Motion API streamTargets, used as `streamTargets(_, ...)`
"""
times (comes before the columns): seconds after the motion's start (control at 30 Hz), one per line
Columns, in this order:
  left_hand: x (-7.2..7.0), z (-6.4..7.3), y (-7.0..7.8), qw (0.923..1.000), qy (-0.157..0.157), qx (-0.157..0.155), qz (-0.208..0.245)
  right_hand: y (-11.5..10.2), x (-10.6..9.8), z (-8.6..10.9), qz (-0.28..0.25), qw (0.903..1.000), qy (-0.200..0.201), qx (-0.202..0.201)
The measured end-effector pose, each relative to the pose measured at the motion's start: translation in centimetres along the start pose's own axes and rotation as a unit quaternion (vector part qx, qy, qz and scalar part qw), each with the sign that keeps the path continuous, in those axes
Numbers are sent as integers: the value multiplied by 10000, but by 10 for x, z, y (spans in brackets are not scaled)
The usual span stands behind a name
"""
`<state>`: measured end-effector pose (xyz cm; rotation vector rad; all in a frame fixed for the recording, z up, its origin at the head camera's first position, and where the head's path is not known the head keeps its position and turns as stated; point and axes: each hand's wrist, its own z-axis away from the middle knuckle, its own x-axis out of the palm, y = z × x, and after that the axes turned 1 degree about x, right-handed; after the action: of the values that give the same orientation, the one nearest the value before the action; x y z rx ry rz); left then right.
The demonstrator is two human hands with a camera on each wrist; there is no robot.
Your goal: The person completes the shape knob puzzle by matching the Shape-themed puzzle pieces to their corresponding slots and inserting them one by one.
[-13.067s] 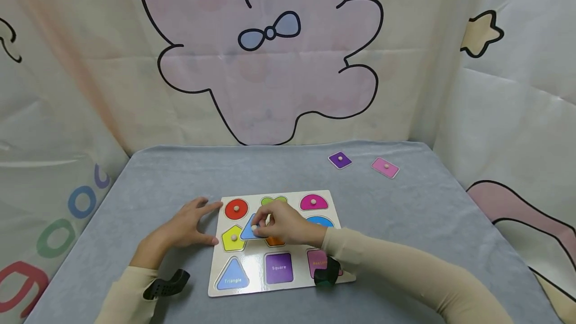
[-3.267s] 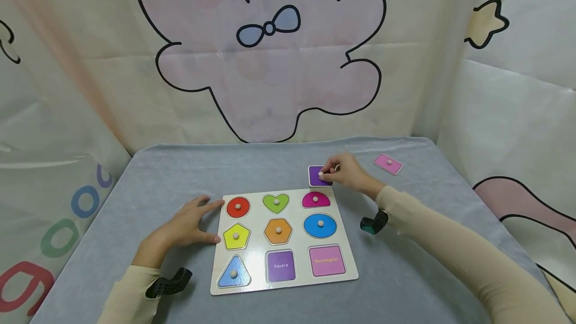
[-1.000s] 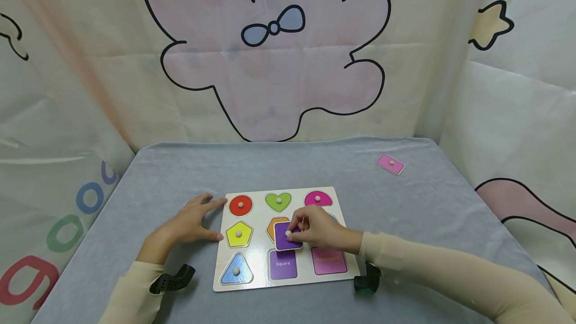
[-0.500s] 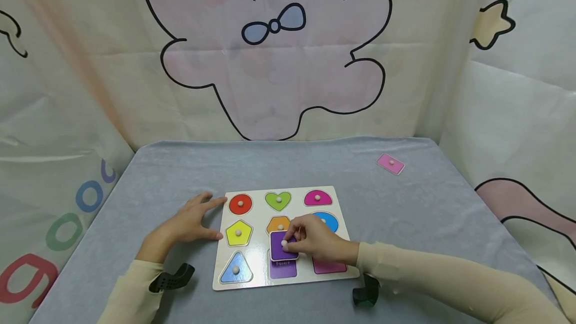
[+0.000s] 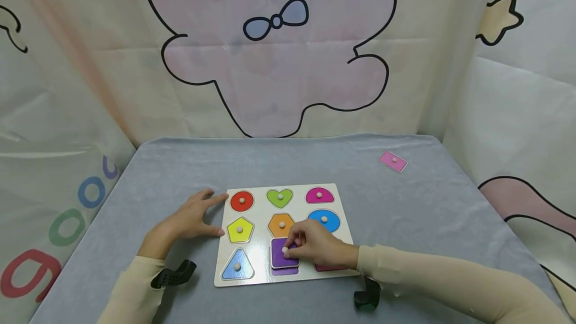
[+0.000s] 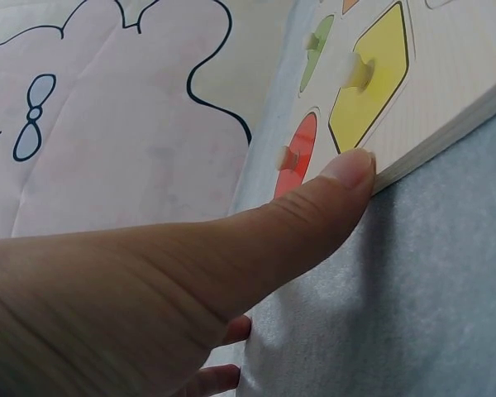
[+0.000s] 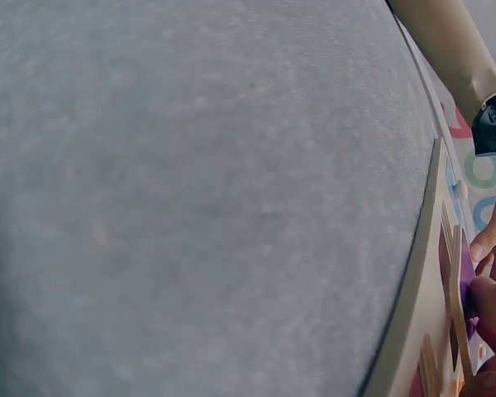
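Observation:
My right hand (image 5: 317, 241) pinches the knob of the purple square puzzle piece (image 5: 278, 256), which sits over most of the purple square recess and leaves a strip showing along its near side. In the right wrist view the square piece (image 7: 456, 289) appears edge-on, slightly raised from the board. The thumb and fingertips of my left hand (image 5: 191, 218) touch the left edge of the white puzzle board (image 5: 258, 259). In the left wrist view my thumb (image 6: 314, 207) presses against the board's corner edge beside the yellow pentagon piece (image 6: 380, 78).
A pink rectangle piece (image 5: 393, 161) lies at the far right of the grey cloth-covered table (image 5: 189, 164). Red circle (image 5: 242, 201), green heart (image 5: 279, 198), orange hexagon (image 5: 281, 225), blue oval (image 5: 330, 220) and blue triangle (image 5: 237, 265) pieces sit in the board. The pink recess is mostly hidden behind my right hand.
Earlier, my right hand put the blue triangle into the board and picked the purple square from the far table. It has since brought the square toward me, down over its recess. My left hand stays put.

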<state>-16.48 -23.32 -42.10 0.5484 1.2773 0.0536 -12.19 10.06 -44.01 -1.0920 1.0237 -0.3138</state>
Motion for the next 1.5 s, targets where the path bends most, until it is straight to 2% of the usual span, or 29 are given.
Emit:
streamTargets(0.23, 0, 0, -2, 10000, -20, 11, 0, -2, 0, -1, 207, 9995, -211, 65)
streamTargets(1.03, 0, -1, -1, 10000, -32, -34, 19, -6, 0, -1, 635, 9969, -430, 168)
streamTargets(1.33, 1, -1, 0, 9999, -44, -91, 40, -5, -11, -4, 211, 9972, -712, -32)
streamTargets(1.5, 0, -1, 0, 9999, -55, -98, 24, -5, -25, -7, 17, 9975, -694, -159)
